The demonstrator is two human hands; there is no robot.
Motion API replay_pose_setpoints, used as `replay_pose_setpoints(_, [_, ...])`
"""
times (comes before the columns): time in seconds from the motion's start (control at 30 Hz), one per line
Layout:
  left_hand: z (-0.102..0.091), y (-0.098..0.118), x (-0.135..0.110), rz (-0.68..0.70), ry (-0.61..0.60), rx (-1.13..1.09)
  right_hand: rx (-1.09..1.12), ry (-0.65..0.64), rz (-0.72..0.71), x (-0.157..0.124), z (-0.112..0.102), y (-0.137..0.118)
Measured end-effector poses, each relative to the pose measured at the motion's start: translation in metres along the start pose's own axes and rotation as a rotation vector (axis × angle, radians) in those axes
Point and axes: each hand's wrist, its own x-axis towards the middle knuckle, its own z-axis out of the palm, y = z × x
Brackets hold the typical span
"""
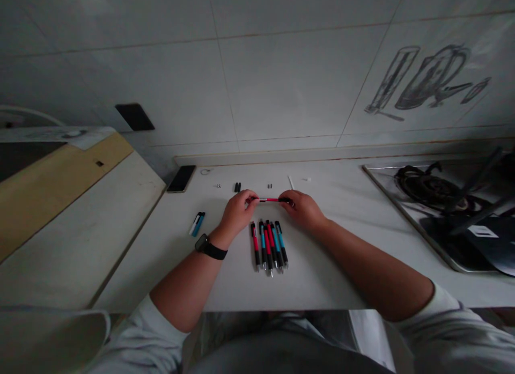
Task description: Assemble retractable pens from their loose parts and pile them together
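A red pen (272, 199) with dark ends lies level between my two hands above the white counter. My left hand (238, 209) pinches its left end, and my right hand (302, 207) grips the black right end. Fingers cover both tips of the pen. Just below, several red and blue pens (269, 245) with black grips lie side by side. Beyond my hands are small black tubes (237, 187), two tiny dark pieces (270, 186), a thin white stick (291, 182), a small white piece (307, 179) and tiny light bits (219, 186).
A blue and a white pen barrel piece (197, 224) lie left of my left hand. A phone (181, 179) rests at the counter's back left, near a thin ring (205, 171). A gas stove (450, 218) sits at the right; a pale cabinet-like box (80, 202) stands left.
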Motion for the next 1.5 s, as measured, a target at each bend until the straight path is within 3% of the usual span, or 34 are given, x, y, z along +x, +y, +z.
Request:
replay_pose_setpoints(0.17, [-0.002,-0.002,0.002,0.019,-0.008,-0.011,0.12,0.028,0.052,0.005,0.002,0.01])
replay_pose_setpoints(0.33, [-0.009,0.0,0.003,0.064,-0.041,0.019,0.143,-0.023,0.056,0.005,0.003,0.012])
replay_pose_setpoints(0.5, [-0.01,-0.002,0.005,-0.047,-0.088,-0.064,0.133,-0.05,0.027,0.004,0.002,0.01])
replay_pose_setpoints(0.7, [-0.009,-0.006,0.008,-0.174,-0.126,-0.223,0.15,0.084,-0.034,0.003,0.004,0.007])
replay_pose_setpoints(0.9, [-0.009,-0.003,0.006,-0.083,-0.014,-0.098,0.149,0.031,-0.019,0.004,0.011,0.014])
replay_pose_setpoints(1.03, [-0.01,-0.006,0.006,-0.049,-0.007,-0.028,0.178,0.099,-0.003,0.005,0.014,0.018])
replay_pose_setpoints(1.17, [-0.008,-0.011,0.005,-0.05,0.012,-0.018,0.162,0.021,0.027,0.005,0.016,0.019])
replay_pose_setpoints(1.5, [-0.007,-0.011,0.005,-0.002,0.004,0.007,0.158,0.041,0.057,0.005,0.017,0.017])
